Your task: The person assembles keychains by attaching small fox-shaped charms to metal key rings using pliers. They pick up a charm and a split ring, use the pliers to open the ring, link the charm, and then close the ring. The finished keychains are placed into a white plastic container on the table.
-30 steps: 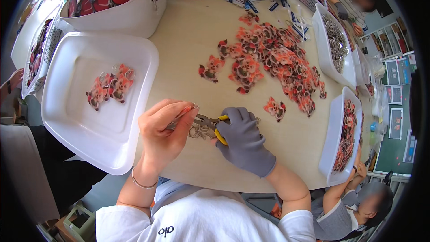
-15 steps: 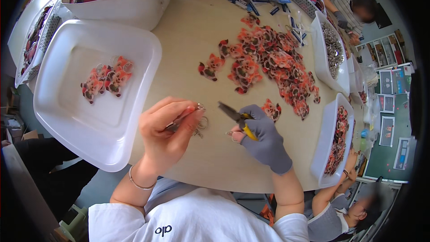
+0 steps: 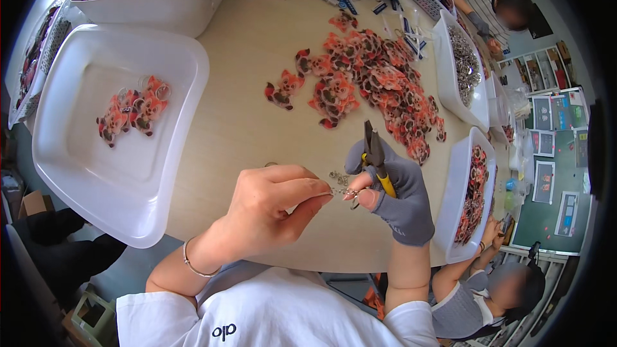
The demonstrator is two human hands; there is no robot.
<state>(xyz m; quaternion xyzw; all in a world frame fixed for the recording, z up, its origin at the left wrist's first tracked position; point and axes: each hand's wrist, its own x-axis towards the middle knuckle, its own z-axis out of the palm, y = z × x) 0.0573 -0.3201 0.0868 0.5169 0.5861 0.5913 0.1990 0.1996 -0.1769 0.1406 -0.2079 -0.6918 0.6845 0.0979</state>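
My left hand [image 3: 277, 204] is closed in a pinch at one end of a short metal chain [image 3: 342, 191], its fingertips almost meeting my right hand. My right hand [image 3: 403, 204], in a grey glove with bare fingertips, is wrapped round dark-jawed pliers [image 3: 376, 151] with yellow handles, jaws pointing up. Its thumb and a finger also pinch a silver key ring [image 3: 355, 202] joined to the chain. Loose metal rings and chains [image 3: 337, 178] lie on the table just behind the hands. Whether anything more is inside my left fingers is hidden.
Red-and-brown animal-shaped charms [image 3: 379, 71] lie heaped on the table [image 3: 238, 109]. A white tub [image 3: 193, 77] at left holds several with rings. At right stand a bin of metal hardware [image 3: 464, 64] and a bin of charms [image 3: 472, 199]. Two other people [image 3: 482, 295] sit along the right.
My hands have come together, the left moving right and down. The pliers have swung upright in my right hand. The key ring and chain now stretch between both hands. The whole view has shifted slightly.
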